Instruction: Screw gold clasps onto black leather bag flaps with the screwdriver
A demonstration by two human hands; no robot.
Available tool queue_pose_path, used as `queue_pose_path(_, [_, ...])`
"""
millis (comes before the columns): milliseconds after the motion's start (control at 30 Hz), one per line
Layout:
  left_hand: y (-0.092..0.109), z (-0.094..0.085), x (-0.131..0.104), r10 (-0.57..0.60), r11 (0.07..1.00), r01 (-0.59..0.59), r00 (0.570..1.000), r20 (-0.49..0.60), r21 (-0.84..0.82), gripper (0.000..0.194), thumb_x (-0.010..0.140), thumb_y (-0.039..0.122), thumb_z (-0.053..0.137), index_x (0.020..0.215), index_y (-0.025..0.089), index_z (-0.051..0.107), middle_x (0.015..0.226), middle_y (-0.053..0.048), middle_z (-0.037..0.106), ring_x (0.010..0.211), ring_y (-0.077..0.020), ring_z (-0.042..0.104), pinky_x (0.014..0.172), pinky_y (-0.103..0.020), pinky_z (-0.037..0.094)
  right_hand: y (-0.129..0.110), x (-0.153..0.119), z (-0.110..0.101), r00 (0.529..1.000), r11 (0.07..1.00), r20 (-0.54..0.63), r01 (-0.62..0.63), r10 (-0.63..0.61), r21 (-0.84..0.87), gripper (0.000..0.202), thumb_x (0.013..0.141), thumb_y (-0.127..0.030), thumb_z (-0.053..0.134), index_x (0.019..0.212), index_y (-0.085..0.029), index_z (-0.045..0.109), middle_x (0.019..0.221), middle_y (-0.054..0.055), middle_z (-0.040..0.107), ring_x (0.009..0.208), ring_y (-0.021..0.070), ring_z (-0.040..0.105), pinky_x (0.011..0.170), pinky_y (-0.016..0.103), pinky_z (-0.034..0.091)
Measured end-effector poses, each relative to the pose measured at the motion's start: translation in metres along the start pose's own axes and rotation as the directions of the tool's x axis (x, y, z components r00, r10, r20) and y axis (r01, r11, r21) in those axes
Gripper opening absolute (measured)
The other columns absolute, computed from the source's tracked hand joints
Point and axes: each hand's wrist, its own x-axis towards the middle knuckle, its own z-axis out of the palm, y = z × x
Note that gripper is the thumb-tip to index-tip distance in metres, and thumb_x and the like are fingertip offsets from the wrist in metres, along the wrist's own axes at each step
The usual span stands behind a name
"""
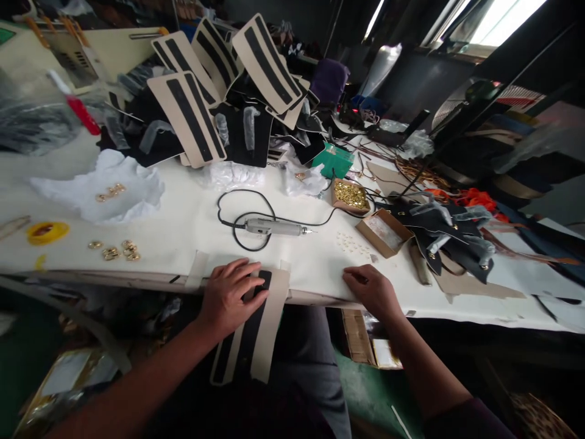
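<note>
Left hand (228, 302) spread on a striped panel (273, 311) overhanging the counter (320, 262), seemingly light and stiff yet bendable, best held by its long edges; right hand (372, 292) curled, its grip impossible to tell

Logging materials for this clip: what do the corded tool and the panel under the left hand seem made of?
Corded tool: probably plastic, its grey body dull; the silvery shine at its tip suggests metal.
Panel: possibly leather or synthetic, thin, smooth, beige with dull black strips.
</note>
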Motion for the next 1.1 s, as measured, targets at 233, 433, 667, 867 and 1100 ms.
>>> queue_pose_path(233, [0.000, -0.002, 0.000, -0.010, 1.000, 0.010, 1.000, 0.009, -0.005, 0.008, 0.088, 0.028, 0.078, 0.096, 0.028, 0.076, 0.123, -0.002, 0.079, 0.120, -0.0304, 0.069, 0.093, -0.048, 0.051, -0.007, -0.029, 0.001, 0.995, 0.994, 0.018, 0.100, -0.101, 0.049, 0.026, 0.091, -0.046, 0.069, 0.100, -0.026, 0.083, 0.104, 0.009, 0.074, 0.097, 0.0277, 0.069, 0.092, 0.043, 0.054])
queue_pose_path(433, [0.000, 0.000, 0.000, 0.008, 1.000, -0.008, 1.000, 0.002, 0.003, 0.006, 0.091, 0.028, 0.076, 0.096, 0.027, 0.074, 0.125, -0.002, 0.078, 0.120, -0.0305, 0.069, 0.092, -0.047, 0.051, -0.007, -0.051, 0.006, 0.964, 0.965, -0.052, 0.257, -0.259, -0.043, 0.027, 0.091, -0.047, 0.074, 0.110, -0.028, 0.081, 0.113, 0.011, 0.072, 0.107, 0.0314, 0.065, 0.097, 0.050, 0.050])
queue_pose_path(667, [-0.001, 0.000, -0.001, 0.022, 1.000, -0.022, 1.000, -0.003, 0.007, 0.006, 0.091, 0.029, 0.076, 0.096, 0.027, 0.074, 0.125, -0.003, 0.078, 0.121, -0.0303, 0.069, 0.094, -0.048, 0.051, -0.011, -0.063, 0.015, 0.954, 0.959, -0.104, 0.279, -0.282, -0.044, 0.019, 0.098, -0.040, 0.068, 0.098, -0.026, 0.081, 0.105, 0.010, 0.074, 0.099, 0.0292, 0.065, 0.092, 0.050, 0.049])
queue_pose_path(867, [-0.001, 0.001, -0.001, 0.016, 1.000, -0.016, 1.000, -0.006, 0.003, 0.007, 0.090, 0.028, 0.076, 0.097, 0.027, 0.074, 0.125, -0.003, 0.078, 0.121, -0.0306, 0.069, 0.094, -0.048, 0.051, -0.019, -0.064, 0.013, 0.941, 0.942, -0.101, 0.330, -0.323, 0.059, 0.015, 0.100, -0.032, 0.066, 0.101, -0.026, 0.080, 0.100, 0.009, 0.075, 0.096, 0.0271, 0.067, 0.086, 0.045, 0.054])
queue_pose_path(1100, [-0.001, 0.000, -0.001, -0.010, 1.000, 0.010, 1.000, 0.008, 0.001, 0.008, 0.089, 0.029, 0.078, 0.096, 0.028, 0.075, 0.123, -0.001, 0.079, 0.120, -0.0307, 0.069, 0.092, -0.048, 0.051, -0.104, -0.054, 0.037, 0.946, 0.864, 0.050, 0.269, -0.320, 0.426, 0.020, 0.103, -0.032, 0.061, 0.108, -0.026, 0.080, 0.103, 0.008, 0.072, 0.093, 0.0220, 0.070, 0.080, 0.034, 0.059])
